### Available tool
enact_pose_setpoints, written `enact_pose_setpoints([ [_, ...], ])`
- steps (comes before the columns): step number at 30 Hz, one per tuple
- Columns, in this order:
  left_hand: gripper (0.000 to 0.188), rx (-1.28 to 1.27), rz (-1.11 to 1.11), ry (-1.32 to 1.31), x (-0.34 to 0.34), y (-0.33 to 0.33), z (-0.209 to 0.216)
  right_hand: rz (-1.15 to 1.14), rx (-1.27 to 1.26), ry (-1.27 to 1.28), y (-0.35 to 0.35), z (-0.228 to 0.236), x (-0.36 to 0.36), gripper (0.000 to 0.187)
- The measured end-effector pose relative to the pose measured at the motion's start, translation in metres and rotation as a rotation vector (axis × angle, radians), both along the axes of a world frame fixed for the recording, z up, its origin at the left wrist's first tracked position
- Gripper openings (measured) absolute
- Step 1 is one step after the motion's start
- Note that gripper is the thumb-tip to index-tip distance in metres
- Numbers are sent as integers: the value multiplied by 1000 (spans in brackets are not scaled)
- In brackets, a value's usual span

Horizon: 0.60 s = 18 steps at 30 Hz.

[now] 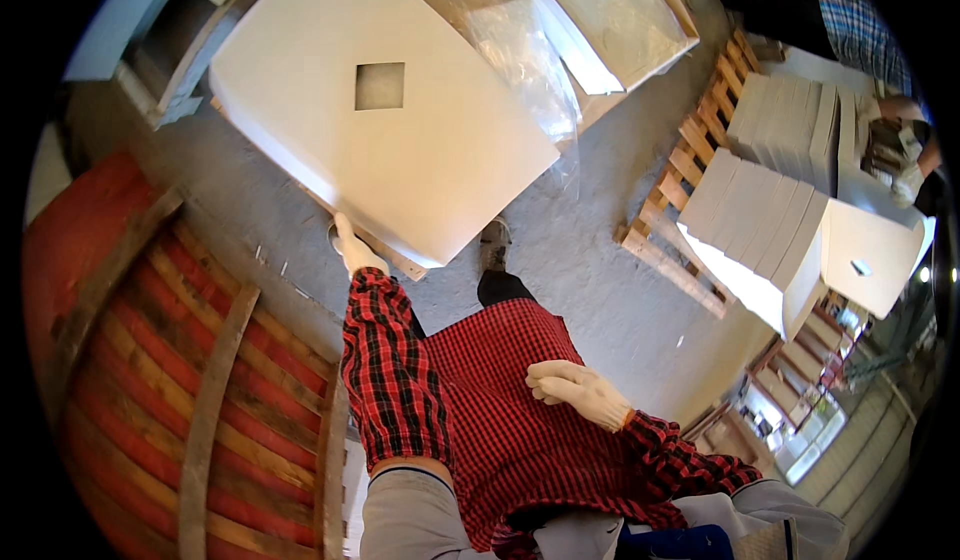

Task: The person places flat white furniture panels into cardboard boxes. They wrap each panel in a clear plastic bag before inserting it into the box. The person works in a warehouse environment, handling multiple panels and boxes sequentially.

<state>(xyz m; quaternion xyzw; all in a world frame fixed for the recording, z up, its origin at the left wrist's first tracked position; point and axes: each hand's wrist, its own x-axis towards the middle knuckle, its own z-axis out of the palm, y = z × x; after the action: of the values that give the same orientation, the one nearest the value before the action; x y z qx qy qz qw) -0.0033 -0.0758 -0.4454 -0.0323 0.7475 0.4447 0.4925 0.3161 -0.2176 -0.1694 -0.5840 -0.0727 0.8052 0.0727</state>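
Left grip (358, 248), gloved in white, meets the near-left edge of a broad pale panel (300, 140), fingers stretched out along the rim; whether they pinch it or merely rest there cannot be told, the undersides being hidden. Right grip (580, 390), likewise gloved, hangs before the checked apron (500, 350), fingers together and loosely bent, with nothing in hold.

Ahead of the worker, the panel lies flat, a strip of wood (405, 262) showing beneath its near edge and clear film (540, 80) just beside its right side. Judging by its flat, smooth face, it should prove stiff, awkward more for breadth than for weight, though its thickness is unclear. Smooth faces could slide under cotton gloves, and the corners look the likeliest parts to chip or crease. Two opposite edges, with fingers underneath and thumbs on top, would offer the steadiest hold; one hand alone would probably let it tip.

One corner points down toward the worker, close to a shoe (494, 245). The long axis appears to run from upper left to lower right, though the lens bends the sides. Near its middle sits a grey square (380, 87), perhaps an opening.
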Motion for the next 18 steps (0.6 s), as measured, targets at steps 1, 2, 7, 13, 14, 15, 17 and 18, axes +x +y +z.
enact_pose_setpoints([
  [1,70,24,7,-44,-4,9,4,12,20,-5,-5,-12,-15,43],
  [2,68,13,-27,-48,-7,18,14,30,39,-1,-5,-18,-29,43],
  [7,51,186,-266,-173,25,66,161,225,297,-98,49,-36,-135,39],
  [13,43,779,-882,-302,103,128,289,344,874,-650,178,-120,-204,46],
  [14,42,859,-980,-315,106,147,294,293,912,-846,186,-155,-199,50],
  [15,42,882,-1013,-380,99,162,283,190,889,-859,217,-183,-198,52],
  [17,40,1027,-1023,-425,97,173,269,304,1111,-1062,265,-246,-154,52],
  [18,40,899,-956,-404,93,166,260,416,1095,-1137,292,-266,-124,55],
])
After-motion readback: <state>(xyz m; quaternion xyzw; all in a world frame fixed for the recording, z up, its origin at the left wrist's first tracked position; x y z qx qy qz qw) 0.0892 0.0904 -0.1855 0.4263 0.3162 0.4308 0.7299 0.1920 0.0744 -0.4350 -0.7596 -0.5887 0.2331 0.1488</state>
